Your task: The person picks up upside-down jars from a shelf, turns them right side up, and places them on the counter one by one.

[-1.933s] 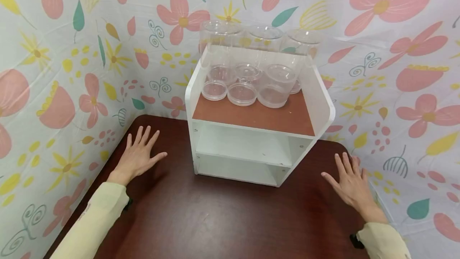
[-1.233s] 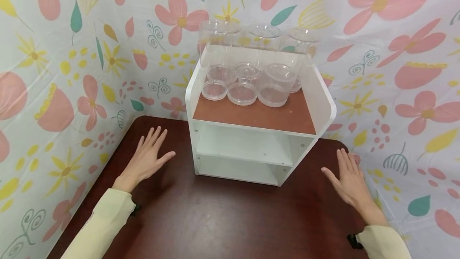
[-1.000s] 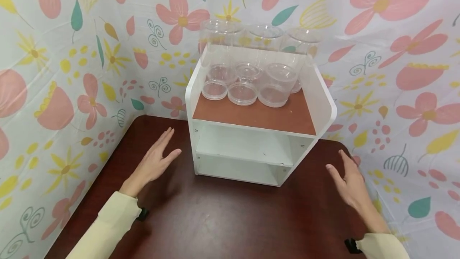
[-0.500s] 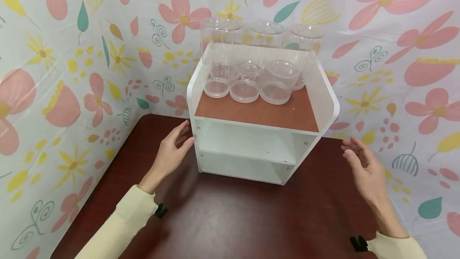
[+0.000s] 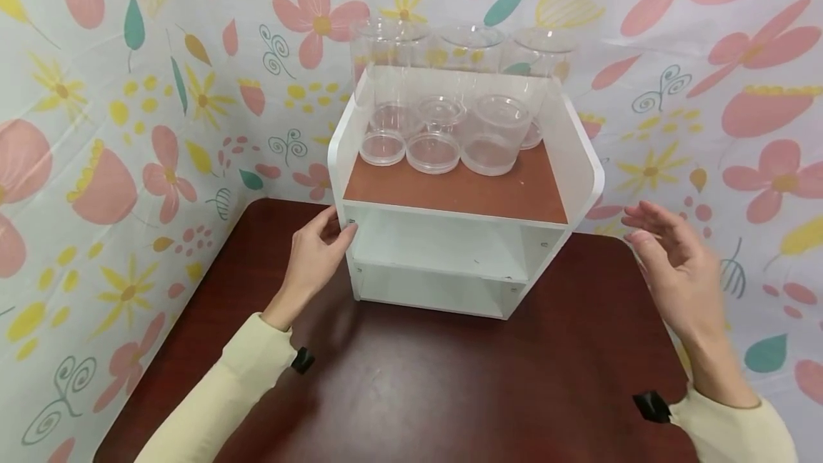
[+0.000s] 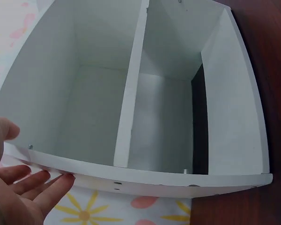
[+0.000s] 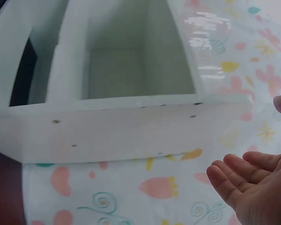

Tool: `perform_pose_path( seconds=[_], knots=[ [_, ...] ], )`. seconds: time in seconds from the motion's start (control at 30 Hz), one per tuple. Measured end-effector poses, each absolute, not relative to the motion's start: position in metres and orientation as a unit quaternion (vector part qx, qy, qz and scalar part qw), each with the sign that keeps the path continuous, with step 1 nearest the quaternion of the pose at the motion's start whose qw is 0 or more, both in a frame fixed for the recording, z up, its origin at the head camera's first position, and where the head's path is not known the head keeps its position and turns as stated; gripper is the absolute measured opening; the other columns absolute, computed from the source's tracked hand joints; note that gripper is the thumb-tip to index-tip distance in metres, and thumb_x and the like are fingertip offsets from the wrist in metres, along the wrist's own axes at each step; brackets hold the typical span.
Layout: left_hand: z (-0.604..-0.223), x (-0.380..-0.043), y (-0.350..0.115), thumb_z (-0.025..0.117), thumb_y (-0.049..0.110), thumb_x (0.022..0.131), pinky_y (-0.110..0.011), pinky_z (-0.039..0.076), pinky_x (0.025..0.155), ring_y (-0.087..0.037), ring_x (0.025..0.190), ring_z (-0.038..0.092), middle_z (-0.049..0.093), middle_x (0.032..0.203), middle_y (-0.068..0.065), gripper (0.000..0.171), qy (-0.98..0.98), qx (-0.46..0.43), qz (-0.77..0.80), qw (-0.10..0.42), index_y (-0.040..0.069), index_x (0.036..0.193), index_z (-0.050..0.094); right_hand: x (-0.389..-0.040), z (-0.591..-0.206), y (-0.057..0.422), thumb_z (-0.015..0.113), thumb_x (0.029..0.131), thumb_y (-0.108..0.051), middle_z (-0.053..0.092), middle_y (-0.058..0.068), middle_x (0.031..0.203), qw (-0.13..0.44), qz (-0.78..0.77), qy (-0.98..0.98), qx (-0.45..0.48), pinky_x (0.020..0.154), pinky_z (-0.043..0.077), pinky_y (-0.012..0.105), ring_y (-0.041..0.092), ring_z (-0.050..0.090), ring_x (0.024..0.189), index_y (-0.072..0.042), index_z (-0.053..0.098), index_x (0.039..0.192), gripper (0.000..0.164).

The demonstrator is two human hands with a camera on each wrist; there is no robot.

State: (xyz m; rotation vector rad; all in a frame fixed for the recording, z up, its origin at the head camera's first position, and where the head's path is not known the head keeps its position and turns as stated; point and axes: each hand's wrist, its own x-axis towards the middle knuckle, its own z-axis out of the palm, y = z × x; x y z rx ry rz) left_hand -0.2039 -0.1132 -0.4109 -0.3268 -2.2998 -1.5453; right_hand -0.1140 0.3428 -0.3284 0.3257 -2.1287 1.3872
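A small white shelf unit point(image 5: 444, 245) stands on the dark table, with a brown top board and two compartments facing front. My left hand point(image 5: 315, 252) is at its left side panel: fingertips lie along the outside of the panel, and the thumb is by the front edge. In the left wrist view, the left fingers point(image 6: 47, 185) are loosely extended beside that panel. My right hand point(image 5: 684, 277), with relaxed, slightly bent fingers and nothing in it, is to the right of the unit, apart from the right side panel point(image 7: 112, 133). Several clear plastic cups point(image 5: 491, 152) stand on the brown top.
The dark reddish table point(image 5: 411, 384) extends in front of the unit. Floral cloth point(image 5: 238, 77) hangs close behind and along both sides. Taller clear cups point(image 5: 472, 41) at the back rise above the unit's rear panel. Black straps point(image 5: 652, 406) show at the wrists.
Both hands lifted from lying flat and spread. My left hand moved right to the unit's left side panel. My right hand rose and turned inward. The view tilted slightly; the unit stayed put.
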Motion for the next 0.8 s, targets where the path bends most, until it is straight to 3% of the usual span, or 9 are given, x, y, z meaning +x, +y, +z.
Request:
perform_pose_path(
  seconds=[0.23, 0.43, 0.8],
  knots=[
    [-0.406, -0.204, -0.108, 0.074, 0.022, 0.096, -0.038, 0.058, 0.073, -0.018, 0.090, 0.072, 0.076, 0.104, -0.007, 0.031, -0.830, -0.091, -0.500, 0.229, 0.006, 0.122, 0.075, -0.115, -0.309, 0.335, 0.059, 0.099, 0.005, 0.069, 0.001, 0.125, 0.323, 0.486, -0.804, 0.114, 0.091, 0.047, 0.014, 0.008, 0.066, 0.104, 0.001, 0.061, 0.140, 0.041],
    [-0.407, -0.206, -0.104, 0.077, 0.018, 0.093, -0.036, 0.053, 0.066, -0.022, 0.083, 0.070, 0.075, 0.096, -0.009, 0.025, -0.831, -0.096, -0.479, 0.265, 0.001, 0.112, 0.077, -0.120, -0.293, 0.324, 0.062, 0.097, 0.004, 0.070, 0.004, 0.119, 0.341, 0.504, -0.784, 0.119, 0.091, 0.048, 0.015, 0.012, 0.067, 0.103, 0.003, 0.064, 0.135, 0.038],
    [-0.406, -0.207, -0.100, 0.076, 0.018, 0.094, -0.031, 0.047, 0.056, -0.020, 0.066, 0.064, 0.076, 0.091, -0.010, 0.021, -0.835, -0.081, -0.469, 0.276, 0.001, 0.106, 0.077, -0.122, -0.256, 0.299, 0.066, 0.097, -0.007, 0.073, 0.003, 0.117, 0.335, 0.496, -0.799, 0.060, 0.078, 0.050, 0.017, 0.013, 0.069, 0.099, -0.006, 0.069, 0.132, 0.036]
  ],
)
